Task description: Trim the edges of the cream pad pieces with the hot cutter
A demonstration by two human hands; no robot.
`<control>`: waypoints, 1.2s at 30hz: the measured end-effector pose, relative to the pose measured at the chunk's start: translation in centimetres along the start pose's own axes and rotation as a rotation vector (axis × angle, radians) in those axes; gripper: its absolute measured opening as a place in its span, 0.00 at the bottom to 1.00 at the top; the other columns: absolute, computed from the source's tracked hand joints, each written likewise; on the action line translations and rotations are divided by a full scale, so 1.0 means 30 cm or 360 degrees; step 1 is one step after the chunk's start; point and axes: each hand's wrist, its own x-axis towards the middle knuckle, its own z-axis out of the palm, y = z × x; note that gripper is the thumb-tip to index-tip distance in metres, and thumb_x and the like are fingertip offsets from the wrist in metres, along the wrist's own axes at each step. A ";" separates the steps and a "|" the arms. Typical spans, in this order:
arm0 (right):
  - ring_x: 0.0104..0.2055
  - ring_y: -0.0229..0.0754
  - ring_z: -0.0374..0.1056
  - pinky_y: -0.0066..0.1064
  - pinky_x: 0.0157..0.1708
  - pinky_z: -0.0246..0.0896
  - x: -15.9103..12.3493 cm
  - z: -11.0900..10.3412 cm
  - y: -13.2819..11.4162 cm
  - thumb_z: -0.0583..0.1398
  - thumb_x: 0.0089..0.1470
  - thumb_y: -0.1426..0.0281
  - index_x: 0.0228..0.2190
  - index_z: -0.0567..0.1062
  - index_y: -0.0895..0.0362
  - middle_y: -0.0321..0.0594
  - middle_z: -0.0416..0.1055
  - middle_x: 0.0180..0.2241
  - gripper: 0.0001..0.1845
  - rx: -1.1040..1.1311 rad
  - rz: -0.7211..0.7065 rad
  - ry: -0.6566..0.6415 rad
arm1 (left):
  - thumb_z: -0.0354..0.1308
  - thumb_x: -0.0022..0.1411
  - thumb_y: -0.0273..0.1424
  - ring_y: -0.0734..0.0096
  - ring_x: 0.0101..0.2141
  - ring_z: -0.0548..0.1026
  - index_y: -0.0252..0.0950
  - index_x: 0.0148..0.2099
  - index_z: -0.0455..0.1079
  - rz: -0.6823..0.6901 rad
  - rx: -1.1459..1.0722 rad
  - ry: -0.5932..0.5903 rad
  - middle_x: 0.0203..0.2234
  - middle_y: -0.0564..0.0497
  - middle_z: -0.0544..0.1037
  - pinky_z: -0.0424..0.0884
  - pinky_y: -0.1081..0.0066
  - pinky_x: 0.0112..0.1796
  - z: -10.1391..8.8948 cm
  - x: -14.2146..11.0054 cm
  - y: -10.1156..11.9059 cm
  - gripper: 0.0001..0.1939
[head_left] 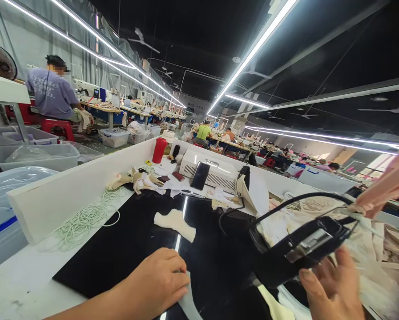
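Note:
My left hand (164, 278) rests low over the black work mat (119, 249), its fingers closed on the edge of a pale translucent strip (190, 298). A cream fabric piece (175, 224) lies flat on the mat just beyond it. At right, a black tool with a metal plate (309, 246) and a thick cable hangs at a tilt from a knotted pink cloth strip (386, 182). Below it is my right hand (336, 284), thumb and fingers apart, close to its lower edge; I cannot tell whether they touch. Pale yellow fabric (271, 302) lies under the tool.
A low white wall (86, 186) edges the table. Green cord (89, 218) is heaped at left. At the back stand a red thread cone (159, 150), a phone (200, 176) and a white vented machine (215, 171). Beige fabric (389, 249) is piled at right. A person (54, 91) sits beyond.

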 end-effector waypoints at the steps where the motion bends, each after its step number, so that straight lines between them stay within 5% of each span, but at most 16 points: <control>1: 0.59 0.68 0.71 0.61 0.55 0.67 0.004 0.024 -0.024 0.70 0.46 0.44 0.67 0.62 0.44 0.52 0.73 0.60 0.52 0.0018 0.0113 -0.0087 | 0.62 0.72 0.26 0.66 0.42 0.78 0.39 0.43 0.75 0.0018 0.0011 0.0004 0.39 0.53 0.81 0.72 0.69 0.47 0.000 -0.001 0.001 0.03; 5: 0.48 0.64 0.77 0.60 0.52 0.68 0.003 0.107 -0.105 0.70 0.44 0.42 0.49 0.77 0.48 0.49 0.80 0.48 0.35 0.0246 0.0370 -0.0119 | 0.62 0.72 0.27 0.66 0.43 0.79 0.40 0.44 0.75 0.0018 0.0001 0.0040 0.41 0.53 0.81 0.73 0.69 0.47 0.006 -0.006 0.000 0.03; 12: 0.30 0.44 0.74 0.44 0.37 0.73 -0.069 0.255 -0.163 0.73 0.48 0.56 0.50 0.73 0.48 0.35 0.76 0.35 0.29 0.0591 0.0178 -0.0024 | 0.58 0.74 0.25 0.64 0.45 0.79 0.39 0.46 0.74 0.0037 0.0059 -0.0084 0.42 0.52 0.82 0.74 0.67 0.47 0.005 -0.005 0.007 0.04; 16: 0.27 0.41 0.71 0.37 0.28 0.73 -0.137 0.360 -0.196 0.71 0.53 0.61 0.48 0.73 0.48 0.33 0.74 0.32 0.22 0.0946 0.0127 -0.0081 | 0.54 0.76 0.25 0.65 0.47 0.79 0.40 0.48 0.74 0.0044 0.0064 -0.0085 0.45 0.51 0.83 0.73 0.66 0.48 0.011 -0.005 0.006 0.08; 21: 0.27 0.39 0.71 0.34 0.28 0.74 -0.186 0.461 -0.221 0.68 0.58 0.62 0.47 0.73 0.46 0.32 0.73 0.31 0.17 0.1130 0.0070 -0.0175 | 0.57 0.74 0.27 0.63 0.44 0.80 0.41 0.49 0.75 0.0031 0.0004 0.0000 0.43 0.51 0.83 0.74 0.66 0.49 0.038 -0.014 -0.005 0.07; 36: 0.29 0.38 0.70 0.34 0.30 0.73 -0.214 0.483 -0.194 0.66 0.62 0.62 0.49 0.71 0.45 0.31 0.73 0.32 0.15 0.1104 0.0092 -0.0217 | 0.56 0.75 0.27 0.70 0.39 0.79 0.38 0.47 0.74 0.0197 0.0191 0.0238 0.37 0.52 0.82 0.73 0.70 0.44 0.086 -0.016 -0.019 0.06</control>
